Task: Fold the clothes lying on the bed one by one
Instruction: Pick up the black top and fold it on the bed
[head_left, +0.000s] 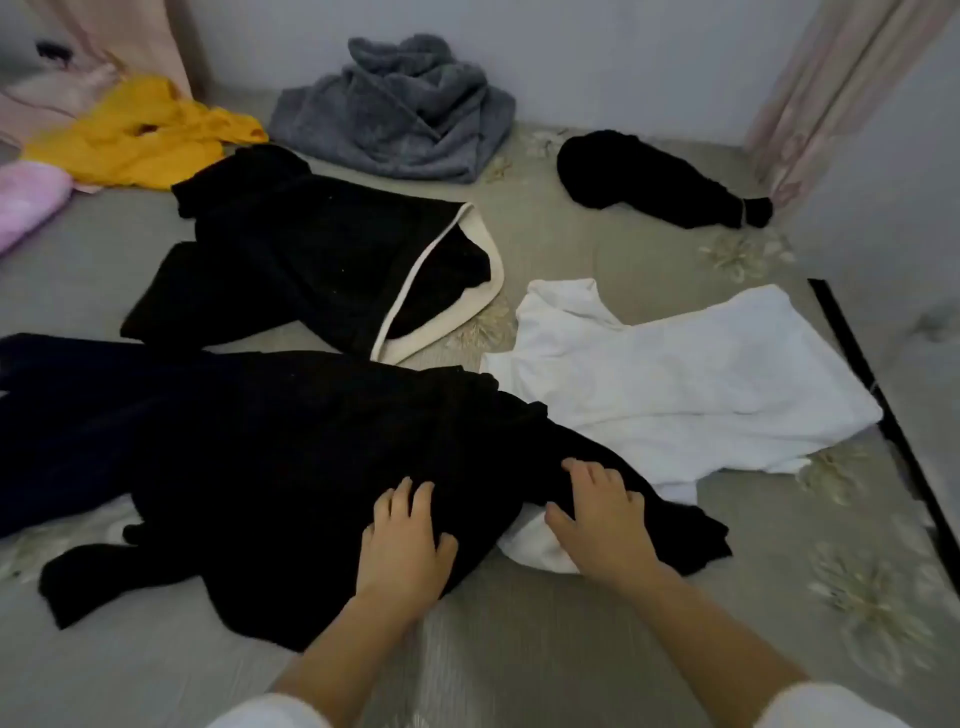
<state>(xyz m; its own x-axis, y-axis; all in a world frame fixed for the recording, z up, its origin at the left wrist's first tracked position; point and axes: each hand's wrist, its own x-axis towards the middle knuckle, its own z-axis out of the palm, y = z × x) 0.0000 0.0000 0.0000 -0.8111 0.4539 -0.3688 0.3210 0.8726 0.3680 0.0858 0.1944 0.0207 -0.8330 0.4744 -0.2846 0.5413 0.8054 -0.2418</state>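
A large black garment (270, 447) lies crumpled across the near part of the bed. My left hand (402, 540) rests on its near edge with fingers spread. My right hand (605, 519) lies flat on its right end, where the black cloth overlaps a white shirt (685, 379). Behind these lies a black garment with a white-trimmed opening (311, 260). A grey sweater (400, 119), a yellow garment (140, 135) and a small black bundle (654, 182) sit further back.
The bed sheet (519, 649) is grey with a pale flower print. A pink item (26, 202) lies at the left edge. A black bed frame edge (883, 410) runs along the right. Pink curtains (831, 88) hang at the far right and far left.
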